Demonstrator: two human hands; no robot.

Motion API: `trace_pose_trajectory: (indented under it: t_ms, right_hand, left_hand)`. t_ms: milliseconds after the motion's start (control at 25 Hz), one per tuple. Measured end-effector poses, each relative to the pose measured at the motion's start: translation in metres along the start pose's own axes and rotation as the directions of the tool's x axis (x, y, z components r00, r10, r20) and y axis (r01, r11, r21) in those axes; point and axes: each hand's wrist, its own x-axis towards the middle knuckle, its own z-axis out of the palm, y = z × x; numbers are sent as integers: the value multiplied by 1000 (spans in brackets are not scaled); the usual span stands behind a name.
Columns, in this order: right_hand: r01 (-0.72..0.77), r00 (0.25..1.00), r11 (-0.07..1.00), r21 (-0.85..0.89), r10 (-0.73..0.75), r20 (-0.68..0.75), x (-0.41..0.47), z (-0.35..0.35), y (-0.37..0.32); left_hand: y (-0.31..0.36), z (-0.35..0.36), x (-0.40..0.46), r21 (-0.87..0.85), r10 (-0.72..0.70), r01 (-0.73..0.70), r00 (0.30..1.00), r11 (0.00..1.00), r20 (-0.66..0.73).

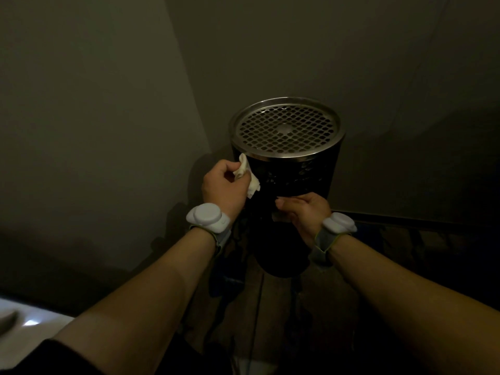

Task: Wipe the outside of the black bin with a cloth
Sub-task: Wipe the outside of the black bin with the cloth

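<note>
A tall black bin (297, 180) stands in a dim corner. It has a round silver lid (286, 128) with a perforated mesh top. My left hand (224, 185) grips a crumpled white cloth (247, 174) and presses it against the bin's upper left side, just under the metal rim. My right hand (303, 212) rests on the front of the bin lower down, fingers curled against the black wall; nothing shows inside it. Both wrists wear white round devices on grey straps.
Grey walls (94, 117) meet in a corner close behind the bin. A dark wooden floor (259, 307) lies below, with dark cables or shoes by the bin's base on the left. A white surface (24, 323) shows at the lower left edge.
</note>
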Motion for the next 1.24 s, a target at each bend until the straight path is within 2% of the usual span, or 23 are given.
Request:
trace_pose_trajectory:
  t_ms: [200, 400, 520, 640, 800, 1000, 1120, 1240]
  right_hand:
    - [2, 1000, 1000, -7, -2, 1, 1, -1, 2]
    - [-12, 1000, 1000, 10, 12, 2, 1, -3, 2]
    - [-23, 1000, 999, 22, 23, 4, 2, -4, 4]
    - [-28, 1000, 999, 37, 28, -5, 3, -4, 5]
    - [-13, 1000, 998, 65, 13, -5, 1, -3, 3]
    - [-12, 1000, 997, 82, 13, -7, 0, -4, 3]
    - [-7, 1000, 996, 93, 7, -2, -3, -3, 1]
    - [-8, 1000, 995, 99, 8, 2, -2, -4, 1]
  left_hand:
    - [-1, 12, -18, -4, 93, -93, 995, 996, 27]
    - [-2, 25, -29, 150, 361, -355, 932, 923, -14]
    - [-8, 25, -26, 235, 459, -455, 888, 859, 43]
    - [-17, 25, -26, 289, 496, -511, 858, 809, 129]
    - [-28, 18, -26, 346, 444, -466, 884, 814, 147]
    - [-24, 9, -19, 355, 345, -339, 937, 871, 48]
    - [-14, 7, -20, 262, 160, -152, 987, 953, -9]
    - [-4, 9, -26, 85, -64, 63, 998, 994, 5]
